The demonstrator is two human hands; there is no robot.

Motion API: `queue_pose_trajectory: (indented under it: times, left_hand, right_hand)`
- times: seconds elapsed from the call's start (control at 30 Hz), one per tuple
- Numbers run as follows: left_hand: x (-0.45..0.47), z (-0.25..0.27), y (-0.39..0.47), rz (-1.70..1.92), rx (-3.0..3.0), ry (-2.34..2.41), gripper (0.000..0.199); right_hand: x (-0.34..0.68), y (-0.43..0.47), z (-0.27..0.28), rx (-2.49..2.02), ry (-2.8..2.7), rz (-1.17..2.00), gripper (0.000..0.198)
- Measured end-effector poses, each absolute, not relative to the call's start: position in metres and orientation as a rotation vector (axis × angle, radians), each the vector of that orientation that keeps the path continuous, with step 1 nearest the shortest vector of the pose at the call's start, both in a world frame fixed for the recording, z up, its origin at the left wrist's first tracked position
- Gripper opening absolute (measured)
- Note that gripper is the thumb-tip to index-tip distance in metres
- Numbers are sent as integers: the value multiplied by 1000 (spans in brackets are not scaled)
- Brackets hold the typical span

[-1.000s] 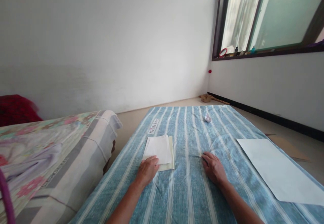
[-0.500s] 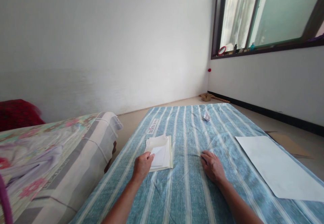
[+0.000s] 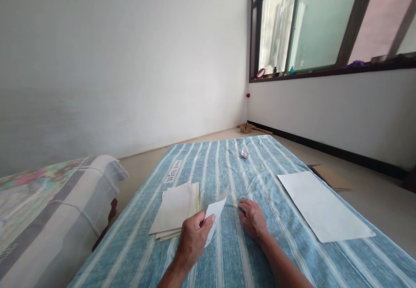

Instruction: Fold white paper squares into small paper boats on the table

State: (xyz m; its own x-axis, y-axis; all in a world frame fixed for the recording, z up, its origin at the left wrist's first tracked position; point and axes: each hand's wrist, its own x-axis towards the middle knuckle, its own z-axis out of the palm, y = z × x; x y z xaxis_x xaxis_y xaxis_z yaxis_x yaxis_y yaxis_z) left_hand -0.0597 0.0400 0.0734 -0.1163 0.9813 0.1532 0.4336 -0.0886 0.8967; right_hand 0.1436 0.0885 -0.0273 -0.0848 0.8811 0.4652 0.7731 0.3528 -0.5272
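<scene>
My left hand (image 3: 195,236) is closed around a small white sheet of paper (image 3: 215,218), pinched between thumb and fingers and raised a little over the bed-like striped surface. Just left of that hand lies a loose stack of off-white papers (image 3: 175,207), its edges uneven. My right hand (image 3: 252,219) rests on the blue striped cloth (image 3: 227,253) with its fingers curled in; anything under them is hidden. Farther right, a large white sheet or board (image 3: 321,205) lies flat, apart from both hands.
A small crumpled shiny piece (image 3: 245,152) lies toward the cloth's far end. Another bed (image 3: 65,218) with floral covers stands at the left, beyond a gap. Cardboard (image 3: 329,177) is on the floor at right. A small box (image 3: 246,128) sits near the wall corner.
My left hand has drawn the small sheet off the stack, rightward and nearer to me. My right hand still rests curled on the cloth. The view has turned right.
</scene>
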Motion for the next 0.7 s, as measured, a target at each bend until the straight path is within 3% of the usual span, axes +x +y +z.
queue_pose_trajectory:
  times: [0.17, 0.4, 0.53, 0.7]
  left_hand:
    - [-45, 72, 37, 1160, 1499, 1462, 37]
    - [-34, 80, 50, 1395, 771, 1159, 43]
    - [-37, 54, 57, 1539, 376, 1149, 34]
    - [-38, 20, 42, 1532, 272, 1183, 40]
  right_hand:
    - [142, 88, -23, -1416, -1851, 197, 26]
    - [144, 88, -24, -1388, -1818, 227, 17]
    - [150, 85, -27, -1389, -1769, 257, 23]
    - [152, 62, -32, -1450, -1732, 255, 29]
